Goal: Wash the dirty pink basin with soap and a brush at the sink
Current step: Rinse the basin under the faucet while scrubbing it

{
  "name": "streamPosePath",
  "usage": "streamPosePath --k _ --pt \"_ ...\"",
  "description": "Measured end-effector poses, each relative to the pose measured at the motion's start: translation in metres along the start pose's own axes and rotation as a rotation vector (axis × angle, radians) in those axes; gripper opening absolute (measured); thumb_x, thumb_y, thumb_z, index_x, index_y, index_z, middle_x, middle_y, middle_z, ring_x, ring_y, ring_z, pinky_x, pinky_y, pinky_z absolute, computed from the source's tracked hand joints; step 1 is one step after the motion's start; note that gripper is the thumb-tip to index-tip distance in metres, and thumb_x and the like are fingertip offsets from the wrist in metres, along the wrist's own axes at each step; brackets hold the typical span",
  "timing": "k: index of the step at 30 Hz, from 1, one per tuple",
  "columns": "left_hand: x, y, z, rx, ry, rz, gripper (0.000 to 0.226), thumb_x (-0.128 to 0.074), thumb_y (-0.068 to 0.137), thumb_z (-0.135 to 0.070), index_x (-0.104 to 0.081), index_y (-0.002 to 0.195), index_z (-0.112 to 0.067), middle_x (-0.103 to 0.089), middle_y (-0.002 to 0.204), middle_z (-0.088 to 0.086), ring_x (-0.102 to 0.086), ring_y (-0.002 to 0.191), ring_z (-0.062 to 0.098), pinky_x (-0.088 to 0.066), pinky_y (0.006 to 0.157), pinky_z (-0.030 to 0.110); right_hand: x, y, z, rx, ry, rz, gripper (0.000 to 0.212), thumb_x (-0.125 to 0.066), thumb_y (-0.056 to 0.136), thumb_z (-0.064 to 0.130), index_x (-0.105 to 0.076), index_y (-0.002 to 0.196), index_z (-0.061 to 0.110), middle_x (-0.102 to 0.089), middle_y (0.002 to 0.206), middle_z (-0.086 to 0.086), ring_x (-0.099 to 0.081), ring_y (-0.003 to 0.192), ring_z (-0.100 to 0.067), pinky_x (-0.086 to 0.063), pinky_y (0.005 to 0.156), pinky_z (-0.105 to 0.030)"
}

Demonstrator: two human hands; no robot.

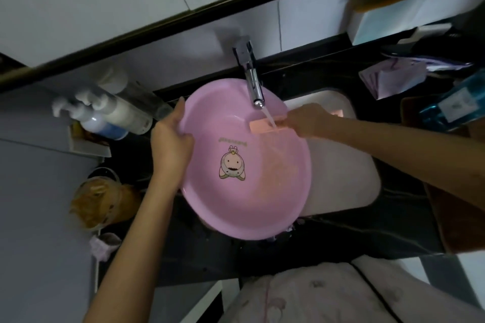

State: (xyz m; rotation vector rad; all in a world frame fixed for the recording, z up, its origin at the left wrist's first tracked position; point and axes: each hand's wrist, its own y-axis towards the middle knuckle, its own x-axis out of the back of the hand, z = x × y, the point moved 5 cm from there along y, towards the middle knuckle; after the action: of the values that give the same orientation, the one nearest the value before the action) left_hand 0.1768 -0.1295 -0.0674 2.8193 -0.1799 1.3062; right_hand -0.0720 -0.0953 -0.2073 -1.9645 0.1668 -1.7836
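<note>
The pink basin (262, 207) sat tilted over the white sink (343, 170), covering its left half, with the lower rim overhanging the dark table (354, 233) at six o'clock. A cartoon sticker (232, 165) showed on the basin's inner floor, a little left of centre.

The left hand (170, 139) was clamped on the basin's rim at about nine o'clock. Its thumb lay over the inside edge and its fingers were wrapped underneath, out of sight.

The chrome faucet (253, 86) reached over the rim at twelve o'clock. A thin stream of water (270, 119) ran from its spout onto a flat, pale pink brush (262, 127), which lay crosswise inside the basin at about one o'clock. The right hand (307, 119) came in from three o'clock and was closed on the brush's right end. The picture was soft there, so the grip looked like a pinch of curled fingers, though each finger could not be made out. Water fanned down the basin's inner wall below the brush.

Beyond the basin at ten o'clock, two white pump bottles (105, 115) stood against the wall. At eight o'clock, a clear container (97, 202) held something orange. At two o'clock, a crumpled lilac packet (391, 78) lay on the table, and a blue bottle (451, 107) stood further off at three o'clock.
</note>
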Motion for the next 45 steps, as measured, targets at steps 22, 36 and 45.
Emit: streamPosePath --k 22,36,45 --pt "0.006 0.0 -0.003 -0.047 0.111 -0.028 0.072 -0.043 0.074 0.015 -0.039 0.142 -0.01 -0.045 0.142 0.006 -0.043 0.129 0.019 -0.029 0.1 0.016 -0.051 -0.057 0.043 -0.084 0.376 0.277 0.056 -0.043 0.097 0.025 -0.024 0.147 0.04 -0.052 0.125 -0.007 -0.057 0.107 -0.027 -0.043 0.078 -0.026" --pt "0.007 -0.002 -0.003 -0.056 0.154 -0.055 0.071 -0.044 0.073 0.012 -0.042 0.14 -0.01 -0.053 0.135 0.011 -0.052 0.121 0.024 -0.034 0.095 0.019 0.0 -0.115 0.157 -0.021 1.69 0.71 0.033 -0.041 0.1 0.022 -0.053 0.13 0.032 -0.033 0.054 0.003 -0.022 0.035 -0.003 -0.018 0.03 -0.013" --pt "0.009 -0.003 -0.007 -0.071 0.182 -0.037 0.07 -0.044 0.074 0.013 -0.041 0.14 -0.011 -0.057 0.13 0.015 -0.054 0.117 0.03 -0.041 0.097 0.031 -0.036 -0.121 0.107 0.007 1.324 0.661 0.033 -0.05 0.097 0.023 -0.056 0.128 0.031 -0.038 0.054 0.004 -0.03 0.04 -0.006 -0.027 0.036 -0.014"
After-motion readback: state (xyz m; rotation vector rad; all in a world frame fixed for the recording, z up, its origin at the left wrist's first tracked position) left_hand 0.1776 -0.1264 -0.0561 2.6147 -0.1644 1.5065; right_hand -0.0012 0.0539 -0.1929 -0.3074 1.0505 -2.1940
